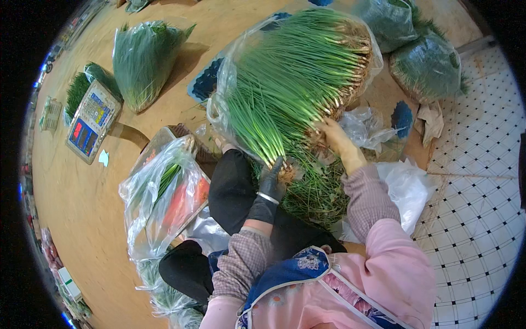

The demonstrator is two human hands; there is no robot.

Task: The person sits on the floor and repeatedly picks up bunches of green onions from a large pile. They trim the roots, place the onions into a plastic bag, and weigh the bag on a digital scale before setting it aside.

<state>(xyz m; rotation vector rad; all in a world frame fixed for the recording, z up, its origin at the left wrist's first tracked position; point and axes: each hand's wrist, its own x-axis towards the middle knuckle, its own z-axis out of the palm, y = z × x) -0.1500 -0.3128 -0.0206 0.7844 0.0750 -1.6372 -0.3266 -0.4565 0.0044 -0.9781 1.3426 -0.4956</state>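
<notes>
My left hand [271,185], in a black glove with a white band at the wrist, grips a small bunch of scallions [263,140] just above the roots. Its green leaves point up and to the left, over the big pile. That pile of scallions [296,70] lies in an opened clear plastic bag [220,88], with roots to the right. At the pile's lower right root ends is my right hand [333,135]. Its fingertips are partly hidden among the stems, so I cannot tell whether it grips any. Loose green trimmings [316,199] lie below both hands.
A digital scale display [92,121] stands at left; beside it, a clear bag with a few scallions [162,197] covers the scale's pan. Packed bags of scallions stand upper left [146,66] and upper right [427,68]. Crumpled plastic [365,127] and white bags [404,189] lie at right.
</notes>
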